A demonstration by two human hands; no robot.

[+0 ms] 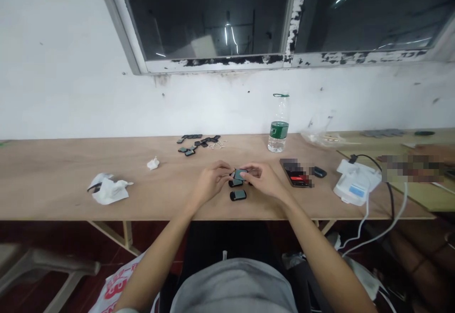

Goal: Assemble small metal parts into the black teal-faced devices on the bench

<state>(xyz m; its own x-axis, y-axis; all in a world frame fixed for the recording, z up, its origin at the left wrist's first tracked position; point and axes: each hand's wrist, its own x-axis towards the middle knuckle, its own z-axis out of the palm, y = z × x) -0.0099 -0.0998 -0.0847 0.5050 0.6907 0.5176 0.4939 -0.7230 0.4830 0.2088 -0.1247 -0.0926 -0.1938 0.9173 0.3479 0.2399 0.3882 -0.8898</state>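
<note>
Over the middle of the table, my right hand (262,176) pinches a small flat piece with a grey-green face (240,174), its thumb lying on the face. The fingers of my left hand (212,180) close together at that piece's left edge. Just below the fingers lies a similar black-rimmed piece (235,183), partly hidden. Nearer to me, another black piece with a grey-green panel (238,195) rests flat on the wood. What exactly these pieces are is too small to tell.
Toward the wall lie several similar black pieces (203,142) and small whitish bits (216,146). A water bottle (278,130) stands behind my right hand. A phone (295,173), a black oval object (319,172) and a white power strip (357,183) are to the right. Crumpled tissues (110,190) lie left.
</note>
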